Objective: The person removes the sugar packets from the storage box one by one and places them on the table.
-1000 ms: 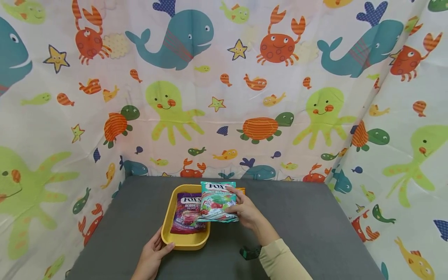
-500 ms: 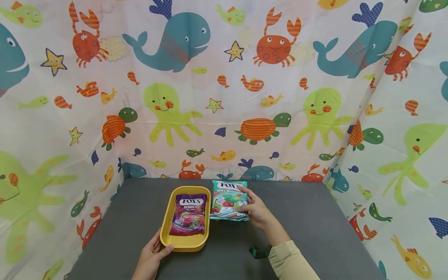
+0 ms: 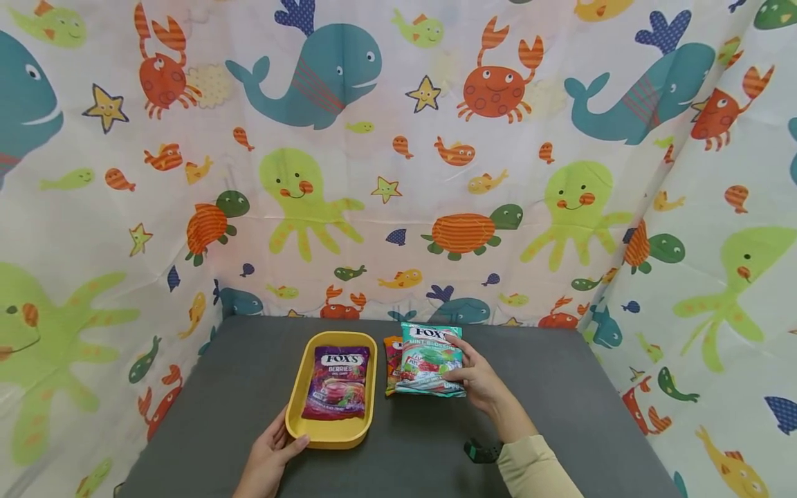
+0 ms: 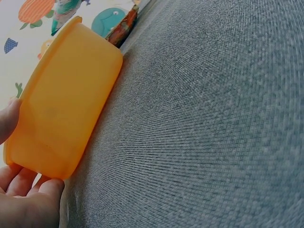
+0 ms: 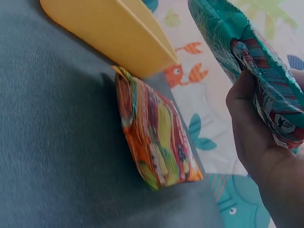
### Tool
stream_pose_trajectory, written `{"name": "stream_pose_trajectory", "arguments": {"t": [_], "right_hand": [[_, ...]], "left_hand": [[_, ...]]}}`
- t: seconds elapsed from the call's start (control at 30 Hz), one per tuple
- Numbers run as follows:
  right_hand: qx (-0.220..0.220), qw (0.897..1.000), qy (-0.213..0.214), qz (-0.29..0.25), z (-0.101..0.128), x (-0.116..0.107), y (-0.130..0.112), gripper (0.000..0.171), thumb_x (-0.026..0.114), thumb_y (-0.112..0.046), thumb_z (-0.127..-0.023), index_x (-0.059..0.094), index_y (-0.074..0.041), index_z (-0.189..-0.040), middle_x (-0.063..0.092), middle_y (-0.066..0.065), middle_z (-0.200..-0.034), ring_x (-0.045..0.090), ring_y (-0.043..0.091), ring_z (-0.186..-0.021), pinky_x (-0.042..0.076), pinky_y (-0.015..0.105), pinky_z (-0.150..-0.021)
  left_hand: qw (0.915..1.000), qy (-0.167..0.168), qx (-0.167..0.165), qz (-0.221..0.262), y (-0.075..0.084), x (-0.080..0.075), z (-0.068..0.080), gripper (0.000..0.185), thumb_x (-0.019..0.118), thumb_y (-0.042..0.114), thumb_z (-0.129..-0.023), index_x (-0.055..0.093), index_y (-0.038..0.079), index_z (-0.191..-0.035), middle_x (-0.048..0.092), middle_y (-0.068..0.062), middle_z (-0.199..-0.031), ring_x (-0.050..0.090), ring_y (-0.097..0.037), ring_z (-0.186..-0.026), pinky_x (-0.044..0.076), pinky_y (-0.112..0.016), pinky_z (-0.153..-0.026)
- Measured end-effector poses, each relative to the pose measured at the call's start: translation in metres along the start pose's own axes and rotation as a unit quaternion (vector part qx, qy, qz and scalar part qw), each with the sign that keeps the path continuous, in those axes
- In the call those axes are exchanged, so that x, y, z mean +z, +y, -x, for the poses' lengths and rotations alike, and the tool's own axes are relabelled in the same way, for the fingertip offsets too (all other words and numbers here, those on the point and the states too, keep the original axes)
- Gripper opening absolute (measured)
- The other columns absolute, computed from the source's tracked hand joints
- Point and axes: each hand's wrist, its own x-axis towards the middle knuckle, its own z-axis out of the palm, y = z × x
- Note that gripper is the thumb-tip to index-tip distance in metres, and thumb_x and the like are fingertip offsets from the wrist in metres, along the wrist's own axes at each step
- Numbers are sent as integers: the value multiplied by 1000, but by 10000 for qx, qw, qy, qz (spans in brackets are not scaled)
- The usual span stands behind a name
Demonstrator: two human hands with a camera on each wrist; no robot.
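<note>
While both hands are busy, notes as follows.
Key relation: teal mint bag (image 3: 432, 359) sits in the right hand (image 3: 482, 379), held off the cloth, partly over the orange bag (image 3: 392, 363); tray (image 3: 297, 401) lies to that hand's left, well apart from it, w/ left hand (image 3: 269, 460) already on it. Bag's long axis runs roughly away from the person, same as tray's.
R hand: fingers & thumb pinch the teal bag's right edge; wrist view shows the crimped seam (image 5: 266, 80) folded in the grip.
L hand: fingers curled on tray's near corner, thumb on the rim (image 4: 9, 121); grips it.
Teal bag: right of tray, not touching it; nearer R hand by far.
Orange bag: flat on grey cloth (image 3: 548, 387), just beside tray's right wall (image 5: 118, 33), under/left of teal bag.
Purple berries bag (image 3: 337, 382): lying inside tray, ahead of L hand.
Backdrop: sea-animal print curtain (image 3: 398, 173) beyond both hands.
</note>
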Motion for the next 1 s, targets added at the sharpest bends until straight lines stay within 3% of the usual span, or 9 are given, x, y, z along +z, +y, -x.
{"name": "stream_pose_trajectory", "arguments": {"t": [0.63,1.0], "right_hand": [[39,9994,-225,246,-8,-39,-8,92,63,16,-86,23,-18,-162,36,17,-158,65,18,-109,61,29,-83],[165,9983,-503,241,-14,-73,-8,93,59,18,-88,19,-19,-163,46,4,-148,65,18,-111,61,31,-84]], "left_hand": [[9998,49,-61,-161,-5,-3,-2,91,74,21,-94,16,2,-162,19,-27,-164,25,-46,-149,34,-54,-116],[9998,87,-120,-123,-3,0,-5,92,74,19,-94,15,0,-161,18,-28,-164,24,-47,-149,33,-55,-117]]}}
